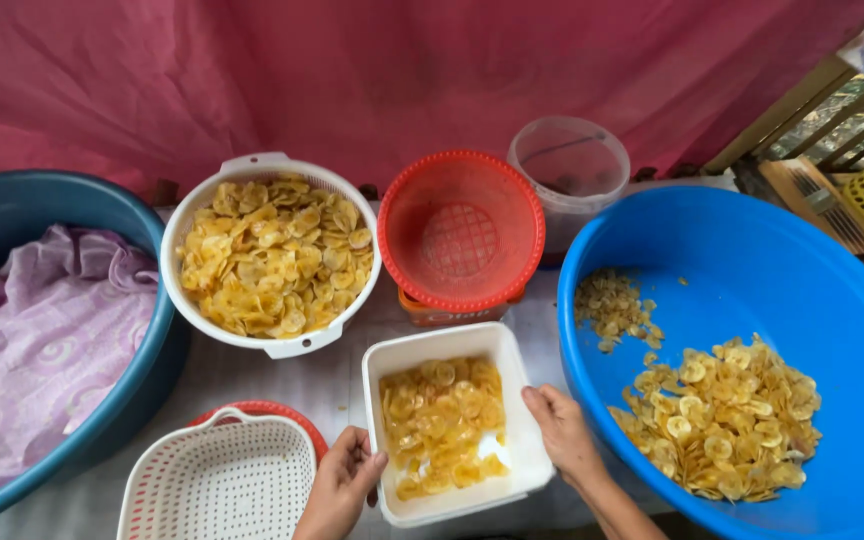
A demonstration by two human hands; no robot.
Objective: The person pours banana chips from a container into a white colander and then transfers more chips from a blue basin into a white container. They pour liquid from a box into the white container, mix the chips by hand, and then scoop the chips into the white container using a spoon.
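Note:
A white rectangular tub (512,375) with yellow banana chips (439,425) in it stands on the table in front of me. My left hand (339,487) grips its near left edge. On the tub's right rim rests my right hand (563,431), fingers curled against the wall. Both hands hold the tub; it sits flat.
A white colander (202,215) full of chips sits behind on the left, an empty red basket (461,228) behind the tub, and a clear plastic jar (569,160) further back. A big blue basin (802,270) with chips is on the right. A teal basin (12,205) holds purple cloth; an empty white colander (222,480) is at front left.

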